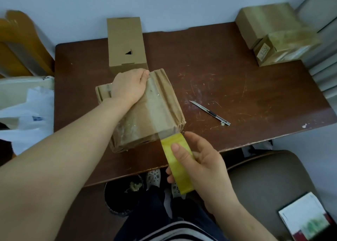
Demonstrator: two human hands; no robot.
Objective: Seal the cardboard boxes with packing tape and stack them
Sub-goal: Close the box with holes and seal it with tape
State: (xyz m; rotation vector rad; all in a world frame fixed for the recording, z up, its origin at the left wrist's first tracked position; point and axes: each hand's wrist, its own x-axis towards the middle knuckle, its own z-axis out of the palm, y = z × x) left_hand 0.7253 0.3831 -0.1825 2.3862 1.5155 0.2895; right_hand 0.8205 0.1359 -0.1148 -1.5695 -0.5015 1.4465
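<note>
- Head view: we take the worn cardboard box near the front of the brown bench as our landmark; it lies flat, crumpled along its sides.
- A clear tape strip runs across the top of the box from its far edge to its near edge, where it joins the yellow tape roll.
- Our left hand lies palm-down on the far part of the box top, thumb at the far end of the strip; its fingers drop behind the edge, so we cannot tell whether they grip.
- Our right hand holds the roll just in front of the box, past the bench edge, thumb on its outer face and fingers clamped around it.
- Directly behind the box, touching it, stands an upright cardboard box.
- To the right of the box lies a utility knife, apart from it.
- Far behind and to the right sit taped boxes, bunched together at the bench corner.
</note>
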